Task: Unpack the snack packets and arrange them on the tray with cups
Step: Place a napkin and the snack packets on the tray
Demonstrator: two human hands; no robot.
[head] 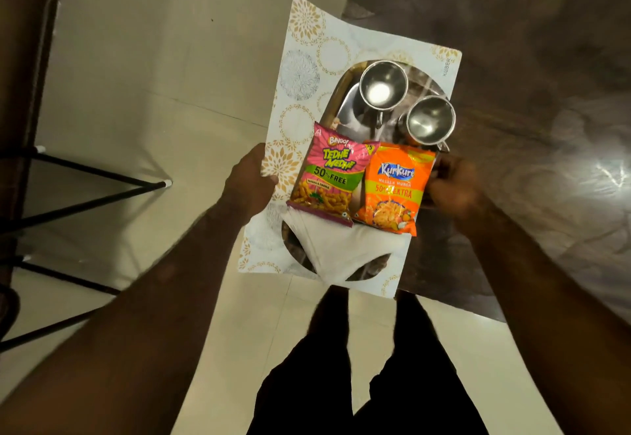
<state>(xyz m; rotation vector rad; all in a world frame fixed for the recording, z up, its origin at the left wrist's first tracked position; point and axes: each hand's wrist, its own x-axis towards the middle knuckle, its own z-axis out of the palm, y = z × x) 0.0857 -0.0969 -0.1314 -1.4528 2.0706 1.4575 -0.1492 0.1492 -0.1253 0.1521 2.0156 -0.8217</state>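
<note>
Two snack packets lie side by side on the steel tray (341, 99), between the person's two hands: the pink Bingo packet (327, 175) sits just right of the left hand (251, 178), and the orange Kurkure packet (392, 188) sits just left of the right hand (454, 185), its edge touching or nearly touching that hand. The packets overlap slightly where they meet. The left hand is closed on the near left edge of the patterned white mat (300, 69) under the tray, thumb on top of the mat. The right hand is curled at the tray's right rim beside the orange packet; it is blurred, so whether it grips the tray, the mat or the packet cannot be told. Beyond the packets, farther from both hands, two steel cups stand upright on the tray, mouths up: the left cup (384, 84) further away, the right cup (431, 120) closer to the right hand and just above the orange packet. Nearer the person than the packets, a folded white cloth (345, 250) lies across the tray's near end, its top edge tucked under both packets. Under the right side of the mat is a dark glossy counter (529, 93); the mat's left side hangs over the pale tiled floor (136, 93). Black metal furniture legs (85, 192) stand on the floor well left of the left hand.
</note>
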